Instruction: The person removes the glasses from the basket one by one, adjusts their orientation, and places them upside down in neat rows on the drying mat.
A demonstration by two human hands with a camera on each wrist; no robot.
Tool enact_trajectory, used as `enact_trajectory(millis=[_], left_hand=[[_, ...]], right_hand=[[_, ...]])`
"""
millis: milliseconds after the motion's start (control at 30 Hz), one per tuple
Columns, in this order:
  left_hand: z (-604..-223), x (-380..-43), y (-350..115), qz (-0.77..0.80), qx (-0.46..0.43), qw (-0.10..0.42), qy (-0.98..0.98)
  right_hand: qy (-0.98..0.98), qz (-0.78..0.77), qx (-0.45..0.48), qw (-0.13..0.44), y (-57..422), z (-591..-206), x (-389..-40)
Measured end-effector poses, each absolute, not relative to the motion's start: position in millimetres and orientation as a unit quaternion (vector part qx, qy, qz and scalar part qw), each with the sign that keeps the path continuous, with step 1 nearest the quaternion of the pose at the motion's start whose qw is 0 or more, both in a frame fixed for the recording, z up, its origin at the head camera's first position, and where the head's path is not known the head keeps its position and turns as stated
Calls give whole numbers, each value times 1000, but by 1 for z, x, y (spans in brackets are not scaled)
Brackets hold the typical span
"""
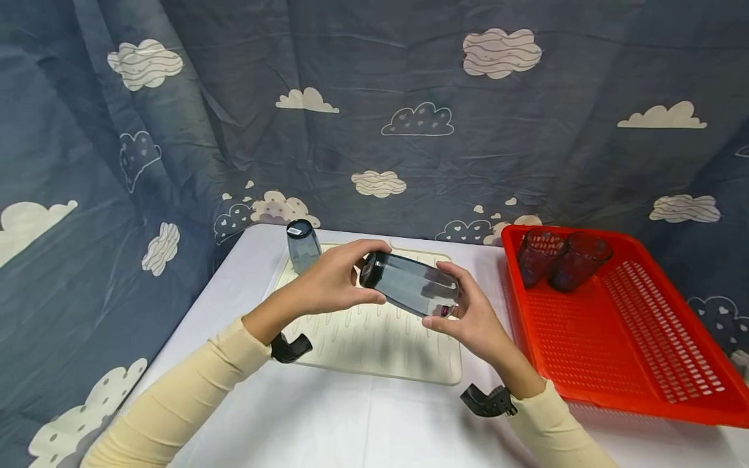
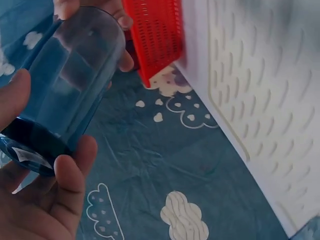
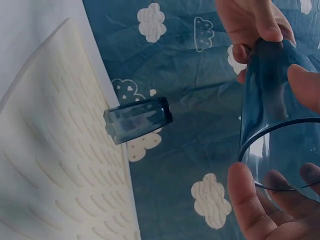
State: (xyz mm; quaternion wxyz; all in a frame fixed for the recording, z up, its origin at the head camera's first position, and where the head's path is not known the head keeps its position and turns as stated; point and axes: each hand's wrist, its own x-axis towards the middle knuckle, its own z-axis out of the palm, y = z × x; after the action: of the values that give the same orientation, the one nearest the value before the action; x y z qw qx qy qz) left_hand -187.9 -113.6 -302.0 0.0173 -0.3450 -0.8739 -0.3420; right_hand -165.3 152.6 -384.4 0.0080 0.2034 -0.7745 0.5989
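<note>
Between both hands a smoky blue-grey drinking glass (image 1: 412, 279) is held tilted above a cream ridged drying mat (image 1: 374, 344). My left hand (image 1: 336, 279) grips its thick dark base, where a small label shows in the left wrist view. At the other end, my right hand (image 1: 468, 312) holds the open rim, thumb and fingers on opposite sides; the right wrist view shows the mouth of the glass (image 3: 280, 100) facing that hand. A second glass (image 1: 303, 250) stands upside down on the mat's far left corner, base up.
A red perforated plastic basket (image 1: 585, 351) sits on the right of the white-covered table (image 1: 328, 422). Two glasses (image 1: 535, 260) stand in its far left corner. A dark cloud-print cloth (image 1: 351, 149) hangs behind and at the left.
</note>
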Motion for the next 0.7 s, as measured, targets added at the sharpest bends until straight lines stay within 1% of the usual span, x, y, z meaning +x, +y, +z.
enact_trajectory(millis=[133,400,700], left_hand=[[-289,-195,-112,-304,-354,-7,-884],[-264,-203,-107,-256,-373,-5,-892],[-250,-211,-106,-223,-364,-28,-904]], right_hand=[[-764,614,198,1,151,-384,-166],[-745,638,196,-2,147,-380,-169],[-750,632,194,-11,143,-379,-172]])
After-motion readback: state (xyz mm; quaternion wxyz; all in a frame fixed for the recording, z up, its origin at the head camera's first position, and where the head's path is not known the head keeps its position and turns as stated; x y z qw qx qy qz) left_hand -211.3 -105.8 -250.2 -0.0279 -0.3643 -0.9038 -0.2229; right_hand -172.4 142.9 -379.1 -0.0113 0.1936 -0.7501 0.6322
